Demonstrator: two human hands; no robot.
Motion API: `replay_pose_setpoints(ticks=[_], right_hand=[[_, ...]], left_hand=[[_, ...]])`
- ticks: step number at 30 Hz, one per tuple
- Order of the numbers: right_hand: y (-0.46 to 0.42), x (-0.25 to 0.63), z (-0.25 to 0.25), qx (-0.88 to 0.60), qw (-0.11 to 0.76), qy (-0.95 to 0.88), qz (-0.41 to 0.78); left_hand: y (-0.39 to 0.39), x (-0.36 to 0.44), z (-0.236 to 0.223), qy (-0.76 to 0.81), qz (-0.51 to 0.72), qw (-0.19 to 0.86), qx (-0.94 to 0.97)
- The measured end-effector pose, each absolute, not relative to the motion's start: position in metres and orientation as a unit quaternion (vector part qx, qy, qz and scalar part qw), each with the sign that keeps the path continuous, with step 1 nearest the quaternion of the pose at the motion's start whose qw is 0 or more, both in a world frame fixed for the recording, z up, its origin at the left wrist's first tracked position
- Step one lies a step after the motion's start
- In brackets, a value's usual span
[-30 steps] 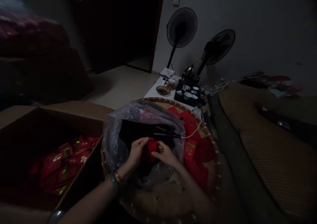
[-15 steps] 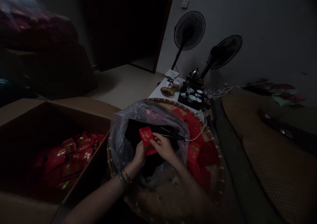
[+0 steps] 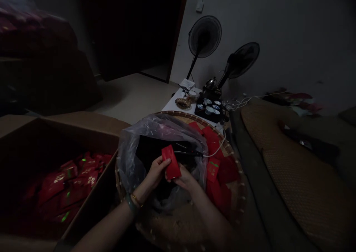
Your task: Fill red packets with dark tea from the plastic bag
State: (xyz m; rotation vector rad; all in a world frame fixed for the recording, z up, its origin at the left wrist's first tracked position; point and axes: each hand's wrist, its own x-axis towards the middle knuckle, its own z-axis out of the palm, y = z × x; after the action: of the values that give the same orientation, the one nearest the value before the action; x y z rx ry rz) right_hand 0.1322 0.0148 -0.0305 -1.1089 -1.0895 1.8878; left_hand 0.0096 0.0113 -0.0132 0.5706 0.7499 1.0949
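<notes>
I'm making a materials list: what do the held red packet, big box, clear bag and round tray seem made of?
Red packet: probably smooth paper or thin card, faintly glossy; flat with crisp edges.
Box: likely matt brown cardboard, with folded flaps.
Bag: thin, shiny plastic, see-through and crinkled.
Tray: apparently bamboo or cane, given its bound rim; too dim for certainty.

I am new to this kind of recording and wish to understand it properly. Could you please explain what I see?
There is no machine here: these are a person's bare left hand and right hand, seen from one camera worn on the head. Both hold a small red rectangular packet above a round woven tray. On the tray lie a clear plastic bag and, to the right, more red packets. At left, a brown cardboard box holds a red pile. The room is dim, so small details are unclear.
</notes>
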Motion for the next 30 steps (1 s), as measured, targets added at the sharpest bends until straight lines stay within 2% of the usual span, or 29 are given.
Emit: replay_pose_setpoints(ticks=[2,5,7,9,11,13,16,21,25,30], right_hand=[[0.022,0.145,-0.033,-0.509,0.333,-0.547,0.576],[0.044,0.171,-0.027,-0.584,0.333,-0.707,0.22],[0.061,0.187,-0.022,-0.6,0.26,-0.752,0.082],[0.075,0.196,-0.02,-0.599,0.154,-0.785,0.031],[0.085,0.199,-0.021,-0.588,0.075,-0.805,0.02],[0.091,0.201,-0.025,-0.581,0.049,-0.812,0.023],[0.097,0.206,-0.027,-0.575,0.093,-0.81,0.065],[0.102,0.225,-0.014,-0.488,0.231,-0.795,0.277],[0.101,0.231,-0.002,-0.461,0.212,-0.763,0.4],[0.098,0.229,-0.001,-0.469,0.219,-0.733,0.44]], left_hand=[[0.013,0.011,-0.018,0.359,0.528,0.729,0.246],[0.017,0.012,-0.023,0.388,0.553,0.703,0.225],[0.018,0.013,-0.025,0.415,0.547,0.691,0.227],[0.018,0.014,-0.025,0.436,0.542,0.678,0.237],[0.019,0.014,-0.027,0.452,0.541,0.665,0.247],[0.019,0.013,-0.029,0.468,0.539,0.653,0.254],[0.022,0.011,-0.036,0.498,0.528,0.635,0.265],[0.026,0.014,-0.05,0.542,0.489,0.618,0.293],[0.03,0.025,-0.052,0.545,0.46,0.611,0.344],[0.035,0.04,-0.046,0.548,0.442,0.593,0.392]])
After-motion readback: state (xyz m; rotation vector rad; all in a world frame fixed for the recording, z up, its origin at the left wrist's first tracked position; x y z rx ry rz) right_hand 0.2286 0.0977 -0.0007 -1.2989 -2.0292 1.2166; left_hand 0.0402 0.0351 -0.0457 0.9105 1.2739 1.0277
